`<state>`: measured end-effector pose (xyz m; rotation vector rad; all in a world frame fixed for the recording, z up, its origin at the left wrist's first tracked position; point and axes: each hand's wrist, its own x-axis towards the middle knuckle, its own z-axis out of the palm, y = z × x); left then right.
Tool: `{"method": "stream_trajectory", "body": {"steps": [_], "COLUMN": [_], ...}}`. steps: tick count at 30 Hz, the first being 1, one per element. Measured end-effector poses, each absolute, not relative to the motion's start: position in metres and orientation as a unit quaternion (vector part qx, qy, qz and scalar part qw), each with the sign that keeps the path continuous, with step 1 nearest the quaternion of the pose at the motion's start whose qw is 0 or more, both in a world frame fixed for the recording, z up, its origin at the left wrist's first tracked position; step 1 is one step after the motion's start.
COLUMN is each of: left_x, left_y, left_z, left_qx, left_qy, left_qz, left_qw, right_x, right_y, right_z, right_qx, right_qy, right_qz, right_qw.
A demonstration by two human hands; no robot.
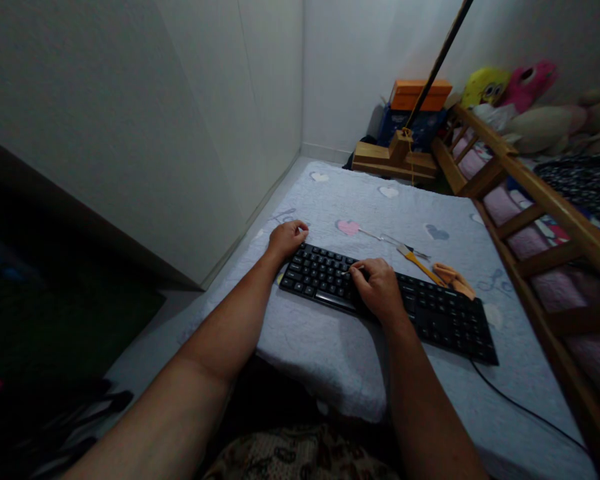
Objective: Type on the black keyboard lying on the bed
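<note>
A black keyboard (325,272) lies slantwise on the cloth-covered surface in front of me. My left hand (287,240) is at its far left corner, fingers curled against the edge. Over the middle keys, my right hand (377,283) pinches a thin pale stick that looks like a cotton swab (353,269), its tip down among the keys. Beyond the keyboard lie a brush (420,265) with a yellow handle, slim metal tweezers (405,246) and a folded orange-brown cloth (453,279). Another thin stick (369,234) rests near the pink heart print.
The pale blue cloth (300,333) has heart prints. From the keyboard a black cable (525,407) runs to the right. A wooden bed rail (530,217) borders the right side, a white panel (205,133) the left. A wooden stand (397,157) with a dark pole and an orange box (420,95) are behind.
</note>
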<state>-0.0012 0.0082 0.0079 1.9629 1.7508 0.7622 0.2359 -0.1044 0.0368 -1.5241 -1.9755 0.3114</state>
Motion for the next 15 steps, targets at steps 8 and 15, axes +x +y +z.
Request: {"method": "stream_trajectory", "body": {"steps": [8,15], "left_x": [-0.0011,-0.0013], "left_y": [0.008,0.0083], "left_z": [0.0083,0.0079], "left_qx": [0.701,0.701], "left_qy": [0.627,0.629], "left_qz": [0.274,0.269], "left_qw": [0.198,0.203], "right_x": [0.2376,0.2365], "right_y": [-0.103,-0.1056], "right_z": [0.0351,0.0365], "right_qx": [-0.575,-0.563], "right_qy": [-0.745,-0.756], "right_qz": [0.115,0.114], "right_qw": [0.316,0.314]}}
